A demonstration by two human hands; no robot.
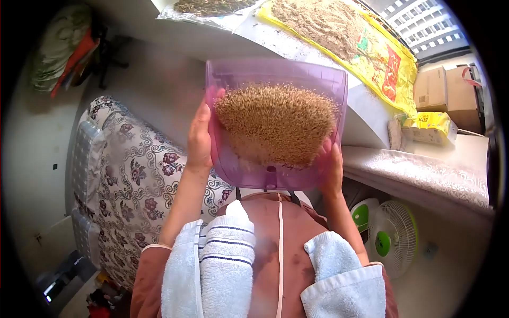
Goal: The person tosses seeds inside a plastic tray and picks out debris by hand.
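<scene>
Flowered cover (132,169): where the left forearm (183,206) reaches forward, it spreads out below.
Yellow sheet (403,100): on the white ledge (368,116) ahead, with light brown powder (321,24) spread over it.
Purple pan (275,69): held up in front of the person's body, between both hands.
Grain (278,124): massed across the middle of the pan.
Left hand (200,139): upright, closed around the left wall, thumb up near the rim.
Right hand (333,168): closer to the body, clasping the right wall near its front corner.
</scene>
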